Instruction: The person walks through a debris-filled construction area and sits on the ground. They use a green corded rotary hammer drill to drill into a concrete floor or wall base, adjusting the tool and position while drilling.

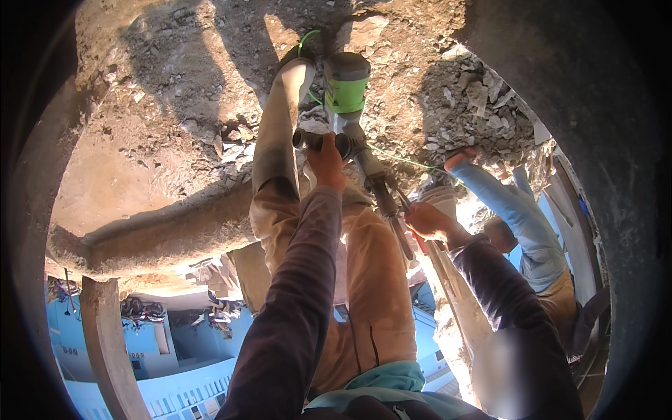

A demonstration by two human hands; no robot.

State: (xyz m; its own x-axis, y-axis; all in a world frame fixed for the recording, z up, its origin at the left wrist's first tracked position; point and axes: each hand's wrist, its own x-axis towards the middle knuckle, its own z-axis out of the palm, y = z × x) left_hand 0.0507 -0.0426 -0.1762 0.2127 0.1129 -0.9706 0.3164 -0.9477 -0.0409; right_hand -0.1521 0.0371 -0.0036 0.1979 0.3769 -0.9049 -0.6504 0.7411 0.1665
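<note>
A green and dark grey demolition hammer (346, 94) lies across the dirt between my legs, its nose pointing back towards me. My left hand (326, 164) is wrapped round its black side handle (306, 139). Out of the front collar (381, 194) runs a grey metal chisel (402, 238). Just right of the chisel, my right hand (430, 222) is closed on a red-handled tool (421, 243) that looks like pliers. Its dark metal end reaches beside the collar. I cannot tell whether it touches the collar.
Broken stone (483, 105) is heaped at the upper right. A green cable (402, 158) crosses the dirt. Close at my right is another person in blue jeans (511, 203). A raised ledge (161, 241) runs along the left, with a post (105, 336) and blue walls (168, 381) below.
</note>
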